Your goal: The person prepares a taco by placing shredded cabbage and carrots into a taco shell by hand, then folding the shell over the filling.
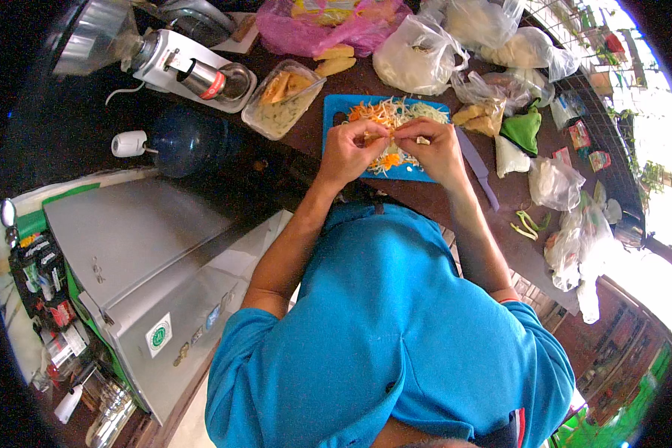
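Over a blue cutting board (331,120), my left hand (354,148) and my right hand (434,147) meet fingertip to fingertip, pinching a small orange-brown piece between them that is too small to name. Beneath and around the fingers lie shredded carrot (364,111), bean sprouts (395,106) and pale green shredded vegetable (432,112). Small pale bits rest on the board near my right hand. A knife with a purple blade and handle (476,159) lies just right of the board.
A plastic tub of battered food (283,101) sits left of the board. Behind it are yellow pieces (336,61), a pink bag (336,31) and a white bag (414,56). At right lie a green cloth (521,130), green stalks (529,225) and clear bags (555,183).
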Demonstrator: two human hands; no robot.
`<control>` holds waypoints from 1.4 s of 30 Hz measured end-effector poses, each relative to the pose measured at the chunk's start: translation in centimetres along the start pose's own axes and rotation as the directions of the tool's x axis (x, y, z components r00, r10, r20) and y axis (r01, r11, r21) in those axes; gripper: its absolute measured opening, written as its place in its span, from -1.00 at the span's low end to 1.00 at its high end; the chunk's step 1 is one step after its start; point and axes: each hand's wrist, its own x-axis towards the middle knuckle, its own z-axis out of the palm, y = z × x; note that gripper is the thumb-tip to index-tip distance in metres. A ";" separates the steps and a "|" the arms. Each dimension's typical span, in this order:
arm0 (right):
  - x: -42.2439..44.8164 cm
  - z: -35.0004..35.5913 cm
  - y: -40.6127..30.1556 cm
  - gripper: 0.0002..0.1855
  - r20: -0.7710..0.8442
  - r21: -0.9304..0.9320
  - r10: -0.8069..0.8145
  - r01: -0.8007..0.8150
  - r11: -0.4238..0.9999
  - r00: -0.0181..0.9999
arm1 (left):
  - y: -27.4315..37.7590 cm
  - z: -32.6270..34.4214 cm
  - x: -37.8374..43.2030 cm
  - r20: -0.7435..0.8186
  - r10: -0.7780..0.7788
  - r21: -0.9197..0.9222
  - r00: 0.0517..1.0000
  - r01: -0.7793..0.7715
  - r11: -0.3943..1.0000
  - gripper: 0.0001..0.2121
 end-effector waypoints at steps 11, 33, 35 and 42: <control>0.0 1.7 1.2 -0.85 -0.119 0.191 0.138 -0.114 0.975 0.983 | 0.5 1.1 0.2 -0.059 -0.138 -0.097 0.989 0.132 0.986 -0.84; 0.0 2.3 0.5 -0.76 -0.182 0.118 0.071 -0.050 0.992 0.981 | 0.0 0.9 0.5 -0.033 -0.216 -0.267 0.976 0.200 0.943 -0.82; 0.0 2.1 0.2 -0.74 -0.159 0.158 0.117 -0.092 0.983 0.980 | 0.4 0.9 0.4 -0.057 -0.207 -0.284 0.977 0.183 0.941 -0.82; 0.4 2.1 0.4 -0.74 -0.155 0.181 0.124 -0.095 0.979 0.980 | 0.9 0.7 0.4 -0.046 -0.166 -0.260 0.985 0.149 0.954 -0.81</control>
